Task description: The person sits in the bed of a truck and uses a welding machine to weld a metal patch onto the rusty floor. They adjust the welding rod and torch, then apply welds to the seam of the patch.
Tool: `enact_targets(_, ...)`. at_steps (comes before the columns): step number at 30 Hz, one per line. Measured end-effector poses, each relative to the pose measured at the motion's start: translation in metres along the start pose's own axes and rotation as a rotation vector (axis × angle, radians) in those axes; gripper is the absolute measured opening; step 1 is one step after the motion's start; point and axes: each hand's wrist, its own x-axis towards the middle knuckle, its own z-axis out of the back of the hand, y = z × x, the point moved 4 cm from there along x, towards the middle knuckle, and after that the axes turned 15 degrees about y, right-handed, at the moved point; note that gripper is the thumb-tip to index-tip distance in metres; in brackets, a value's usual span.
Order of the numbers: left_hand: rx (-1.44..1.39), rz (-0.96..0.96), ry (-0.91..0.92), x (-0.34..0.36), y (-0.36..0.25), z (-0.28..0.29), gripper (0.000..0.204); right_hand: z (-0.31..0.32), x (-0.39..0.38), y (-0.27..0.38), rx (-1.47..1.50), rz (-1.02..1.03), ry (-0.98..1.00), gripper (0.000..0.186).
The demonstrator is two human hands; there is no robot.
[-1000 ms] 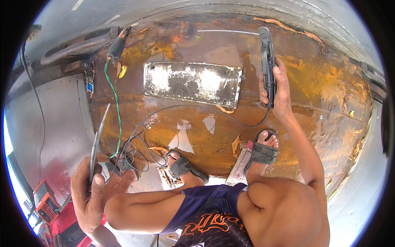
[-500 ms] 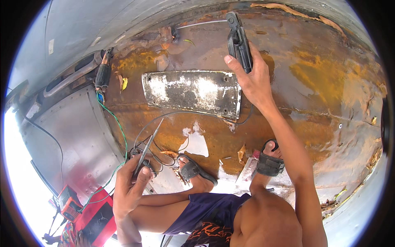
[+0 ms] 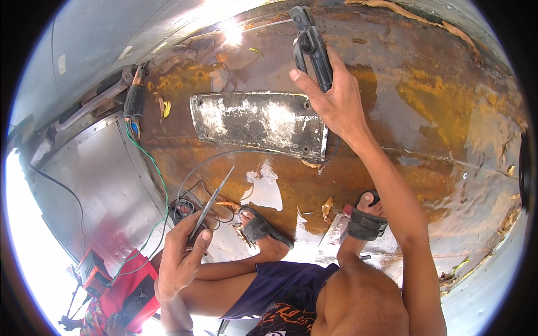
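Observation:
My right hand (image 3: 341, 103) grips a black welding electrode holder (image 3: 314, 53) above the rusty metal sheet. A thin welding rod (image 3: 268, 26) runs left from its jaw, and a bright arc (image 3: 231, 35) glares at the rod's far end, washing out the spot beneath. Closer in, my left hand (image 3: 182, 252) is closed around a slim grey tapered rod (image 3: 216, 195) that points up and right; its lower end is hidden by my fingers. Between the hands and the arc lies a scuffed white-and-grey metal plate (image 3: 258, 123) with holes near its corners.
An inverter-like orange box (image 3: 96, 273) stands at the left beside red cloth (image 3: 147, 285). Green wire (image 3: 152, 162) leads to a dark wrapped clamp (image 3: 135, 101) at the curved metal wall. Black cable (image 3: 218, 158) loops near my sandalled feet (image 3: 263, 232). Dry leaves (image 3: 328, 208) lie about.
A bright arc has lit at the rod's tip. My right hand has shifted slightly left and farther with the electrode holder. My left hand has moved slightly right, its rod tilting more rightward.

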Motion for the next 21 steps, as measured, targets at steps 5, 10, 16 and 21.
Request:
enact_targets(5,0.0,-0.021,0.01,-0.0016,0.001,-0.0016,0.04,0.0002,0.0,-0.0003,0.025,0.026,-0.012,0.06)
enact_targets(10,0.015,-0.016,0.006,-0.0043,-0.0008,-0.0033,0.038,-0.0017,-0.0015,0.0057,0.021,-0.017,0.048,0.062)
enact_targets(16,0.027,-0.024,0.018,-0.0058,-0.0043,-0.0035,0.035,-0.0026,-0.0026,0.0048,0.016,0.006,0.019,0.063)
enact_targets(21,0.027,-0.03,0.023,-0.0051,-0.0005,-0.0031,0.036,-0.0024,-0.0018,0.0056,-0.008,-0.008,0.035,0.062)
